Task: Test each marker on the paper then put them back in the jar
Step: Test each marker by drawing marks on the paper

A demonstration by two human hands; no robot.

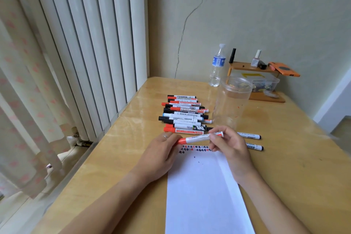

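The person is holding a red marker (199, 137) level just above the paper (205, 192), left hand (161, 150) pinching its cap, right hand (228, 144) gripping the barrel. Pulling straight apart should uncap it cleanly; the empty jar (231, 100) is standing behind on the counter (284, 148).

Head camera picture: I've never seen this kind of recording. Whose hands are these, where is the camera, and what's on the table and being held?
There is no machine here. A person wears a camera on the head, looking forward and down at their own bare hands.

Both hands hold one red marker over the paper: the left hand grips the cap end, the right hand pinches the other end in its fingers.

The paper's top edge has a row of test marks. Behind it lies a pile of markers, beside an empty clear jar. Two black markers lie to the right on the table. A water bottle stands behind.
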